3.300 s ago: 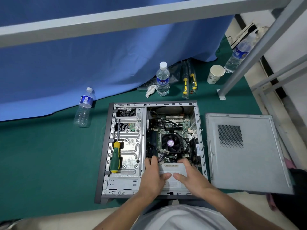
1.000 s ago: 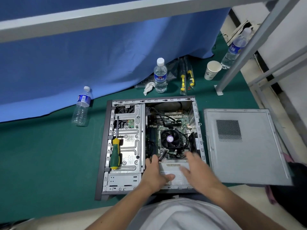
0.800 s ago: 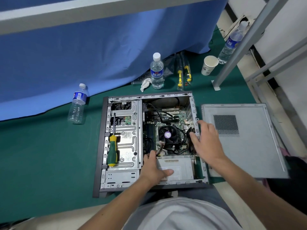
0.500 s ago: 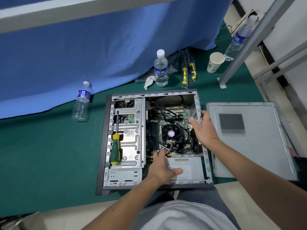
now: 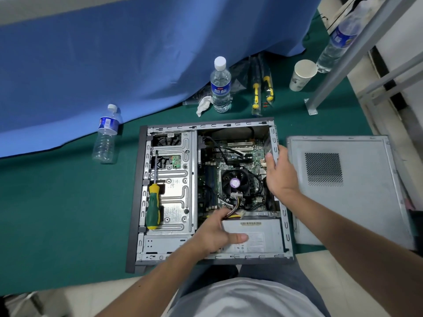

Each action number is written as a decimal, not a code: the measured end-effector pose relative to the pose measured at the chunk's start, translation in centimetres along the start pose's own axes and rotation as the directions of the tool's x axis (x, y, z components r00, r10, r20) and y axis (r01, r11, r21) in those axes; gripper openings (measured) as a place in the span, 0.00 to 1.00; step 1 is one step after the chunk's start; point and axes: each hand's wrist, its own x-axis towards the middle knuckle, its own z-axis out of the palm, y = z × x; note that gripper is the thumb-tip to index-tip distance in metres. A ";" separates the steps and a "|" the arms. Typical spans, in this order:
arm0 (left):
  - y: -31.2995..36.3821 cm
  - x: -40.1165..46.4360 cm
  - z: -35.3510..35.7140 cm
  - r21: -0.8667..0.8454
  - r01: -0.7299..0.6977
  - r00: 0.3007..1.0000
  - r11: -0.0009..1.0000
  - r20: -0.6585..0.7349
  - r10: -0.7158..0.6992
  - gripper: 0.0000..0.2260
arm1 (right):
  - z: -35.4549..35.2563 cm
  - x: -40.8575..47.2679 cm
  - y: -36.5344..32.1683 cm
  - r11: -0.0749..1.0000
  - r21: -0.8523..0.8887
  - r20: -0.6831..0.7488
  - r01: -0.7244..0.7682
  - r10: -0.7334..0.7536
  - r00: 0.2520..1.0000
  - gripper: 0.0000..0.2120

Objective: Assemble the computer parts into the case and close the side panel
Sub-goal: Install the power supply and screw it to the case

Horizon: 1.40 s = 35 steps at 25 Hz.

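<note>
Both hands differ: right hand [image 5: 280, 172] now clasps the case [image 5: 278, 138] edge, left hand [image 5: 217, 234] clasps the cables [image 5: 235, 212]

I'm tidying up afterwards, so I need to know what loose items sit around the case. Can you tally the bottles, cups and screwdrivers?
Water bottles: 3
Paper cups: 1
Screwdrivers: 3, one green-and-yellow lying on the drive cage, two yellow-handled by the curtain
Total: 7

Bare matt metal case [image 5: 283, 225] and side panel [image 5: 366, 202], glossy plastic screwdriver handle [image 5: 153, 209], green felt-like cloth [image 5: 57, 213], clear plastic bottles [image 5: 220, 85].
</note>
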 end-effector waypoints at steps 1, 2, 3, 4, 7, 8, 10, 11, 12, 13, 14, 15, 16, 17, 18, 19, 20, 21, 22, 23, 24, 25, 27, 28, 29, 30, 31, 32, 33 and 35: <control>0.0 0.1 0.1 -0.020 0.003 1.000 1.000 0.006 -0.003 0.40 | 0.1 0.1 0.0 1.000 -0.015 -0.010 -0.001 0.001 1.000 0.19; 0.1 0.1 0.2 -0.059 0.009 1.000 0.998 0.019 -0.007 0.36 | 0.1 0.2 0.0 1.000 -0.030 -0.017 -0.002 0.001 1.000 0.19; 0.3 0.2 0.5 -0.105 0.025 0.999 0.994 0.038 -0.021 0.33 | 0.2 0.3 0.1 0.999 -0.045 -0.020 -0.003 0.002 1.000 0.19; 0.5 0.2 0.7 -0.137 0.041 0.998 0.990 0.053 -0.034 0.31 | 0.3 0.2 0.2 0.998 -0.055 -0.020 -0.003 0.002 1.000 0.20; 0.6 0.1 0.7 -0.148 0.020 0.997 0.989 0.080 -0.008 0.26 | 0.2 0.3 0.3 0.998 -0.069 -0.015 -0.010 0.009 1.000 0.21; 0.6 0.0 0.5 -0.157 0.004 0.996 0.988 0.092 0.011 0.23 | 0.2 0.3 0.2 0.997 -0.069 -0.010 -0.015 0.015 1.000 0.21; 0.5 -0.3 0.2 -0.171 -0.042 0.993 0.984 0.106 0.060 0.19 | 0.2 0.2 0.2 0.998 -0.069 -0.001 -0.014 0.014 1.000 0.21; 0.5 -0.3 0.1 -0.168 -0.062 0.991 0.984 0.106 0.081 0.18 | 0.2 0.2 0.2 0.998 -0.069 0.000 -0.009 0.009 1.000 0.21; 0.4 -0.3 0.0 -0.166 -0.072 0.991 0.983 0.103 0.090 0.18 | 0.2 0.2 0.2 0.998 -0.069 -0.004 -0.003 0.002 1.000 0.21; 0.6 -0.3 0.2 -0.173 -0.066 0.991 0.983 0.100 0.084 0.18 | 0.2 0.3 0.2 0.997 -0.071 -0.010 0.004 -0.005 1.000 0.20; 0.7 -0.2 0.4 -0.187 -0.048 0.993 0.981 0.096 0.066 0.18 | 0.2 0.3 0.2 0.997 -0.077 -0.015 0.008 -0.009 1.000 0.20; 0.9 -0.2 0.8 -0.201 -0.030 0.995 0.979 0.087 0.048 0.19 | 0.1 0.4 0.2 0.997 -0.081 -0.019 0.007 -0.008 1.000 0.20; 0.9 -0.1 1.2 -0.208 -0.028 0.996 0.978 0.075 0.044 0.19 | 0.2 0.4 0.3 0.996 -0.084 -0.022 0.004 -0.006 1.000 0.20; 1.0 -0.1 1.5 -0.199 -0.037 0.997 0.979 0.057 0.050 0.20 | 0.2 0.5 0.3 0.996 -0.085 -0.022 0.004 -0.006 1.000 0.20; 0.9 -0.1 1.6 -0.186 -0.050 0.997 0.981 0.045 0.059 0.20 | 0.3 0.4 0.3 0.996 -0.084 -0.018 0.007 -0.009 1.000 0.20; 0.9 -0.1 1.5 -0.178 -0.054 0.997 0.983 0.042 0.062 0.21 | 0.4 0.3 0.3 0.996 -0.083 -0.016 0.012 -0.013 1.000 0.20; 0.8 -0.1 1.3 -0.176 -0.045 0.997 0.983 0.049 0.054 0.22 | 0.4 0.3 0.3 0.997 -0.080 -0.016 0.015 -0.017 1.000 0.20; 0.6 -0.1 1.1 -0.172 -0.026 0.998 0.985 0.057 0.037 0.24 | 0.3 0.2 0.4 0.997 -0.073 -0.018 0.019 -0.020 1.000 0.20; 0.4 -0.1 0.9 -0.160 -0.008 0.998 0.987 0.064 0.018 0.28 | 0.3 0.2 0.4 0.998 -0.065 -0.021 0.025 -0.027 0.999 0.20; 0.1 -0.1 0.7 -0.137 0.011 0.998 0.990 0.060 -0.002 0.34 | 0.3 0.2 0.4 0.998 -0.059 -0.025 0.030 -0.032 0.999 0.20; 0.0 0.0 0.6 -0.118 0.030 0.998 0.993 0.050 -0.024 0.41 | 0.3 0.3 0.5 0.998 -0.057 -0.028 0.032 -0.034 0.999 0.20; -0.1 0.1 0.4 -0.109 0.045 0.998 0.993 0.050 -0.040 0.45 | 0.3 0.3 0.5 0.998 -0.058 -0.030 0.031 -0.032 0.999 0.20; -0.1 0.4 0.1 -0.130 0.045 0.996 0.990 0.086 -0.034 0.47 | 0.4 0.4 0.6 0.998 -0.058 -0.029 0.026 -0.027 0.999 0.20; 0.0 0.3 0.1 -0.136 0.046 0.995 0.990 0.092 -0.034 0.47 | 0.4 0.4 0.7 0.998 -0.058 -0.032 0.028 -0.030 0.999 0.20; 0.2 0.3 0.1 -0.139 0.057 0.996 0.989 0.081 -0.046 0.47 | 0.4 0.5 0.8 0.998 -0.056 -0.036 0.031 -0.033 0.999 0.20; 0.4 0.2 0.4 -0.152 0.074 0.996 0.986 0.066 -0.065 0.46 | 0.5 0.5 0.8 0.998 -0.058 -0.039 0.031 -0.033 0.999 0.20; 0.6 0.2 0.7 -0.174 0.095 0.995 0.980 0.053 -0.087 0.44 | 0.5 0.5 0.7 0.997 -0.066 -0.041 0.028 -0.031 0.999 0.20; 0.8 0.2 1.2 -0.201 0.107 0.994 0.974 0.044 -0.100 0.42 | 0.5 0.6 0.7 0.997 -0.076 -0.044 0.025 -0.029 0.999 0.20; 0.8 0.3 1.5 -0.219 0.113 0.994 0.969 0.032 -0.108 0.40 | 0.6 0.6 0.7 0.996 -0.081 -0.050 0.025 -0.029 0.998 0.20; 0.9 0.1 1.6 -0.235 0.105 0.994 0.966 0.010 -0.106 0.38 | 0.6 0.5 0.7 0.997 -0.076 -0.059 0.032 -0.036 0.998 0.19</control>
